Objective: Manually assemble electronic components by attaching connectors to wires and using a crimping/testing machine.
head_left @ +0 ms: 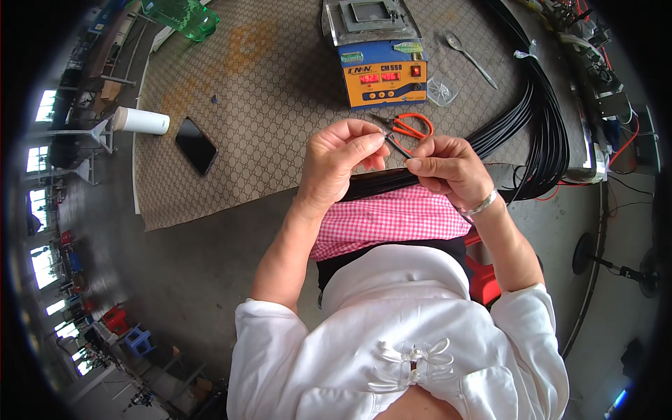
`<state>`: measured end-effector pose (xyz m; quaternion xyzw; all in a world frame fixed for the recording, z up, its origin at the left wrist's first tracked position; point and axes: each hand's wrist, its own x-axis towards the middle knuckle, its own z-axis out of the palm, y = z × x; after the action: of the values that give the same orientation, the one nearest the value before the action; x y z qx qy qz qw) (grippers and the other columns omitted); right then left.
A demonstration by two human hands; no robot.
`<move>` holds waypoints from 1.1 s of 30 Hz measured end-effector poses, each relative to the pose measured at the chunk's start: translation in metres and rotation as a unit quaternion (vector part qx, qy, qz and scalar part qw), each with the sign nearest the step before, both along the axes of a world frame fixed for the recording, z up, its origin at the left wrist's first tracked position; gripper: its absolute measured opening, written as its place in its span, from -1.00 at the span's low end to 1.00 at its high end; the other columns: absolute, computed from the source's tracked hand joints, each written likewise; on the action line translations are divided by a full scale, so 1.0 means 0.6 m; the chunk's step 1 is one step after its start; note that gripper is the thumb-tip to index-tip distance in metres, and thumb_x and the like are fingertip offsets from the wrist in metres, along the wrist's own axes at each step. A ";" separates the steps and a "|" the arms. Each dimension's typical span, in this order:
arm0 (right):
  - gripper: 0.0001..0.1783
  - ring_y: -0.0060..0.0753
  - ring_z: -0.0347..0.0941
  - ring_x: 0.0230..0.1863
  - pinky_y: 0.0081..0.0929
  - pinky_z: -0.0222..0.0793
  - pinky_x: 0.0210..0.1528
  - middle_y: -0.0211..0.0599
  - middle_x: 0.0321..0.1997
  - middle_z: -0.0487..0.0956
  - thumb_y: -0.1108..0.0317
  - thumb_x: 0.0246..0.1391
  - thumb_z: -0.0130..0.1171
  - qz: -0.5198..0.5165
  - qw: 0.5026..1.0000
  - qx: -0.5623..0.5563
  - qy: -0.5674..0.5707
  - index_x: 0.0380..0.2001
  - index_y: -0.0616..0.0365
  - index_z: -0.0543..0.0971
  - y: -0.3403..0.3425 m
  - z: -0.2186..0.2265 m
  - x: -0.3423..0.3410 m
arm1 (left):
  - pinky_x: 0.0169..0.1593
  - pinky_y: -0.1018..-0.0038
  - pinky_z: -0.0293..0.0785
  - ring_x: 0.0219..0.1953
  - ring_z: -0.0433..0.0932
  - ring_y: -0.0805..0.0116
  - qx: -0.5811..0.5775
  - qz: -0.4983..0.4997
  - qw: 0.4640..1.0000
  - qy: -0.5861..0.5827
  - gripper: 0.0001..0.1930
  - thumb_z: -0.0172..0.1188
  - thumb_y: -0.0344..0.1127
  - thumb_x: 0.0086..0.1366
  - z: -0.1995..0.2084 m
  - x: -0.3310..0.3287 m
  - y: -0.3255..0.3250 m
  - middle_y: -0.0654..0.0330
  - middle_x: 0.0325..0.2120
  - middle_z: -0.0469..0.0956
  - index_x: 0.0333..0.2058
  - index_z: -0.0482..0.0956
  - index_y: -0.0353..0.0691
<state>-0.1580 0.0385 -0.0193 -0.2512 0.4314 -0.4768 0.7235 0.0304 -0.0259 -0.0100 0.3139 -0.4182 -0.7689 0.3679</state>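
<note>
My left hand (337, 157) and my right hand (450, 166) are raised close together over the table's front edge. A short stretch of thin black cable (399, 146) spans the gap between them. Thumb and forefinger of the left pinch its end, whose very tip is too small to make out. The right grips the cable a little further down, fingers curled. Just beyond lies a pair of orange-handled scissors or snips (421, 120), partly behind my fingers. More black cable (381, 183) runs across my lap, over a pink checked cloth (392, 222).
Beyond the hands stands a blue and orange box with a lit red display (383, 78) and a metal top. A large black cable bundle (542, 133) hangs off the right side. A spoon (470, 59), phone (197, 145), white tumbler (141, 121) and green bottle (183, 15) lie around the patterned table (259, 105).
</note>
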 end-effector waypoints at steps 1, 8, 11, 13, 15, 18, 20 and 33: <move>-0.91 -0.72 0.18 -0.76 -0.78 -0.05 -0.77 -0.45 -0.68 0.39 0.54 -0.12 0.20 0.007 1.000 0.001 0.008 -0.57 0.24 0.47 -0.001 0.003 -0.002 | -0.48 0.65 0.45 -0.58 0.48 0.52 -0.009 -0.008 1.000 -0.004 -0.90 0.12 -0.44 0.12 0.000 0.001 -0.001 0.16 -0.57 0.52 -0.39 0.49 -0.34; -0.91 -0.73 0.19 -0.75 -0.78 -0.03 -0.76 -0.46 -0.67 0.39 0.54 -0.11 0.19 -0.022 0.999 -0.018 0.015 -0.57 0.24 0.47 0.000 0.000 0.006 | -0.47 0.64 0.44 -0.59 0.47 0.53 -0.040 0.057 0.998 0.000 -0.94 0.07 -0.48 0.10 -0.009 -0.009 0.005 0.16 -0.58 0.52 -0.44 0.47 -0.34; -0.91 -0.73 0.21 -0.74 -0.78 -0.01 -0.75 -0.46 -0.67 0.40 0.53 -0.11 0.19 -0.092 0.994 -0.044 0.028 -0.56 0.23 0.46 0.008 -0.011 0.033 | -0.47 0.66 0.39 -0.60 0.43 0.55 -0.012 0.135 0.990 0.041 -0.95 0.07 -0.46 0.10 -0.016 -0.032 0.019 0.19 -0.59 0.49 -0.46 0.46 -0.32; -0.91 -0.72 0.22 -0.74 -0.78 0.00 -0.75 -0.46 -0.66 0.40 0.53 -0.10 0.20 -0.122 0.991 -0.054 0.001 -0.55 0.22 0.46 0.008 -0.026 0.049 | -0.47 0.69 0.34 -0.60 0.39 0.58 0.015 0.180 0.980 0.080 -0.94 0.07 -0.44 0.11 -0.020 -0.049 0.026 0.24 -0.61 0.46 -0.46 0.44 -0.30; -0.91 -0.69 0.24 -0.73 -0.75 0.02 -0.74 -0.45 -0.64 0.42 0.54 -0.11 0.19 -0.144 0.988 -0.057 -0.029 -0.54 0.20 0.46 0.007 -0.034 0.060 | -0.46 0.69 0.30 -0.60 0.33 0.60 0.055 0.186 0.973 0.124 -0.94 0.07 -0.43 0.11 -0.021 -0.060 0.032 0.28 -0.62 0.41 -0.45 0.42 -0.28; -0.90 -0.68 0.24 -0.72 -0.75 0.02 -0.75 -0.44 -0.62 0.43 0.53 -0.11 0.20 -0.139 0.987 -0.042 -0.064 -0.54 0.19 0.46 0.005 -0.037 0.060 | -0.45 0.66 0.26 -0.59 0.28 0.59 0.147 0.170 0.957 0.186 -0.94 0.05 -0.40 0.12 -0.028 -0.065 0.036 0.32 -0.62 0.36 -0.44 0.40 -0.26; -0.90 -0.67 0.24 -0.72 -0.75 0.00 -0.75 -0.43 -0.62 0.43 0.52 -0.12 0.21 -0.116 0.990 -0.018 -0.078 -0.55 0.19 0.46 0.004 -0.032 0.052 | -0.45 0.65 0.27 -0.58 0.30 0.59 0.192 0.149 0.945 0.220 -0.93 0.04 -0.39 0.13 -0.036 -0.063 0.035 0.31 -0.61 0.37 -0.44 0.40 -0.26; -0.89 -0.68 0.25 -0.73 -0.76 -0.01 -0.76 -0.44 -0.64 0.41 0.56 -0.14 0.21 -0.065 0.997 -0.004 -0.032 -0.54 0.19 0.46 -0.001 -0.031 0.029 | -0.56 0.61 0.22 -0.66 0.34 0.52 0.106 0.114 0.987 0.044 -0.84 0.12 -0.27 0.14 -0.027 -0.038 0.009 0.28 -0.70 0.41 -0.53 0.45 -0.19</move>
<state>-0.1407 0.0379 -0.0380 -0.2101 0.4215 -0.5325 0.7033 0.0078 -0.0203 -0.0263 0.3625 -0.2791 -0.7751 0.4359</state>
